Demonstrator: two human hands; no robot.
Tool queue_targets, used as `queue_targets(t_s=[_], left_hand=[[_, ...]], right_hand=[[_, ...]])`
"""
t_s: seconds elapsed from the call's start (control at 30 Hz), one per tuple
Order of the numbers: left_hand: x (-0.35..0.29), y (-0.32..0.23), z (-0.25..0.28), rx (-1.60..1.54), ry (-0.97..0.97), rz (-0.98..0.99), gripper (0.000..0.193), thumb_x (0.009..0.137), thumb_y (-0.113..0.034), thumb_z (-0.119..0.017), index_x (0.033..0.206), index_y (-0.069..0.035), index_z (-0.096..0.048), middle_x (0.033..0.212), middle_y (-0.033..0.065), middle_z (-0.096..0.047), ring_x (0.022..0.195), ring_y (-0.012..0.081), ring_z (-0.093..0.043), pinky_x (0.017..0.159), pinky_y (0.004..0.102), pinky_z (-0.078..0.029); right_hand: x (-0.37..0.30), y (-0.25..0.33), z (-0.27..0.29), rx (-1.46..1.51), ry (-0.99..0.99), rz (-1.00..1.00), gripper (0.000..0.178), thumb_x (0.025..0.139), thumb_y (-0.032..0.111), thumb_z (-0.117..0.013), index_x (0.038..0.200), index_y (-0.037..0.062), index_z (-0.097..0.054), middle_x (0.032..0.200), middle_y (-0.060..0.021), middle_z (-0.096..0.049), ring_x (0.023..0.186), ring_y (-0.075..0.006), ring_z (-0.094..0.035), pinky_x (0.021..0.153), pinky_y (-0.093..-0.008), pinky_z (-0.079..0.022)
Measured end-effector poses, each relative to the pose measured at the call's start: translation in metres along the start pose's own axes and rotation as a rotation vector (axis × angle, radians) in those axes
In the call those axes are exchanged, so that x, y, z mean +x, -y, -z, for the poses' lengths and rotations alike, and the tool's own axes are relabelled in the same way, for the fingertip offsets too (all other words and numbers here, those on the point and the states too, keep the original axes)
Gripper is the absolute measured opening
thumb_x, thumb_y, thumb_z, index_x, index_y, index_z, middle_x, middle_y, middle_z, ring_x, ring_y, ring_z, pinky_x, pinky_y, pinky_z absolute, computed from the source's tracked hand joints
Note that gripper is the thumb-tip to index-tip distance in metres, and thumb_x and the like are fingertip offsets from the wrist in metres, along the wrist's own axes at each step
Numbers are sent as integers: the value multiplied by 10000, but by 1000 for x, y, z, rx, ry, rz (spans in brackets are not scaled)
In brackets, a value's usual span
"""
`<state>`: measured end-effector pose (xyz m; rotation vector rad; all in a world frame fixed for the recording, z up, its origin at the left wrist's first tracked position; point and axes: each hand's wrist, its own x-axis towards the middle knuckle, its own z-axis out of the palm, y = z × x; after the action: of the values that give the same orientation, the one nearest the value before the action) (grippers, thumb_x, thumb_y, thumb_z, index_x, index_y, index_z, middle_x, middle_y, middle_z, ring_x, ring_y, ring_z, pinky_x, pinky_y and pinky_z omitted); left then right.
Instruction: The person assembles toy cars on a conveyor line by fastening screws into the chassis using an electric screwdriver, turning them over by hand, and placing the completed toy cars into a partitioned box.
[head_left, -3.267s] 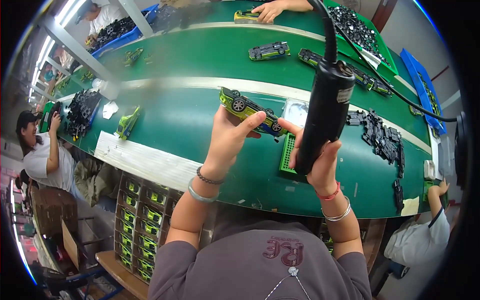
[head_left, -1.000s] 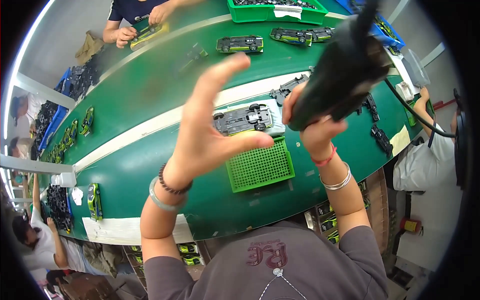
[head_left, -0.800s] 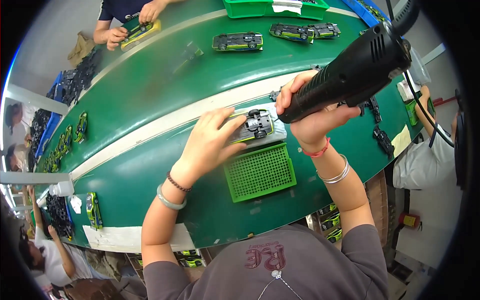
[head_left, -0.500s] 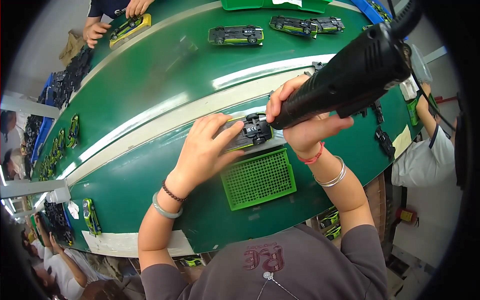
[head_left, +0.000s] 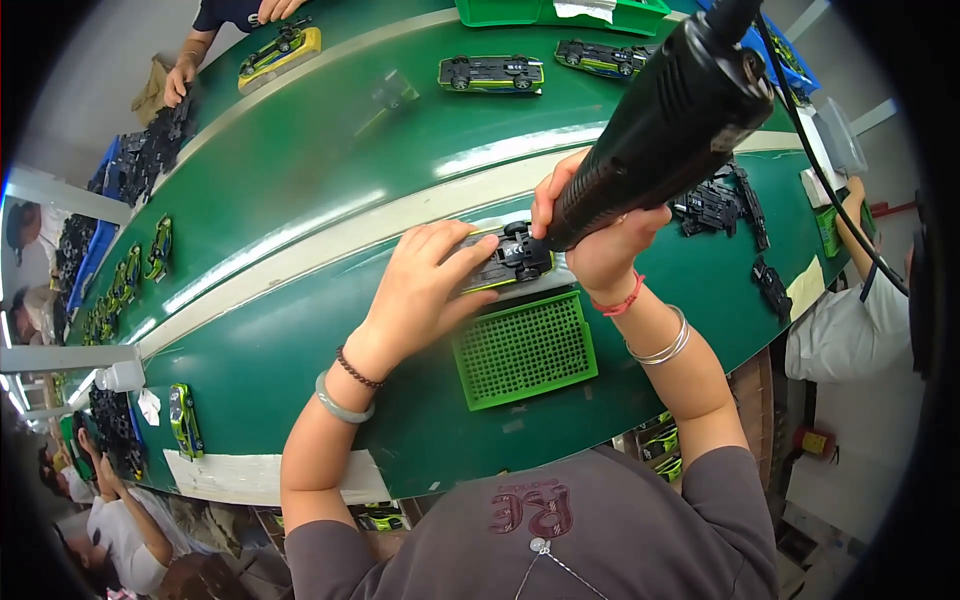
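A toy car (head_left: 512,262) lies upside down on the green bench, its black underside and wheels facing up, its body yellow-green. My left hand (head_left: 420,290) presses down on its left end. My right hand (head_left: 598,238) grips a black electric screwdriver (head_left: 665,120) whose tip touches the car's underside. A green perforated tray (head_left: 525,348) lies just in front of the car.
Several more toy cars (head_left: 490,72) ride the green conveyor belt (head_left: 330,160) behind. Black car parts (head_left: 720,205) lie to the right. Another person's hands hold a yellow car (head_left: 280,52) at the far side. Workers sit at left and right; a car (head_left: 183,420) rests at lower left.
My left hand came down from the air onto the car. The screwdriver swung down so its tip meets the car's underside. The view drifted slightly.
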<state>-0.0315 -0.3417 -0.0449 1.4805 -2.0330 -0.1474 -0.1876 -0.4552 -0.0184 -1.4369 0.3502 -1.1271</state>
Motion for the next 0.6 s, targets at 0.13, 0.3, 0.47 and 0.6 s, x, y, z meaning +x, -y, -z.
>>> queue_targets(t_s=[0.13,0.3,0.47,0.6], left_hand=[[0,-2,2,6,3,2,539,653,-199,-740,1137,-76,-539,1115,126,-525,1027,318,-498,878,409,-399],[1,-4,1,-10,-10,13,507,650,-200,-732,1105,-81,-543,1074,119,-517,1019,313,-492,877,414,-398],[12,-21,2,86,-120,16,485,663,-209,-730,1096,-89,-547,1064,104,-521,1024,325,-486,869,431,-397],[28,-40,-4,-24,-191,-104,365,683,-200,-717,994,-74,-575,959,91,-539,985,314,-495,844,429,-405]], right_hand=[[0,3,-2,2,-14,-5,909,624,878,-275,834,12,-448,592,-86,-488,463,-175,-498,414,-272,-411],[3,7,-2,78,-64,18,930,608,891,-253,810,5,-452,573,-85,-485,459,-175,-502,406,-269,-421],[-1,22,-2,177,-96,27,970,574,917,-203,775,1,-450,552,-91,-485,435,-183,-492,401,-274,-426],[-5,48,-11,381,-120,47,1000,535,941,-178,779,11,-450,557,-90,-487,427,-190,-477,421,-290,-420]])
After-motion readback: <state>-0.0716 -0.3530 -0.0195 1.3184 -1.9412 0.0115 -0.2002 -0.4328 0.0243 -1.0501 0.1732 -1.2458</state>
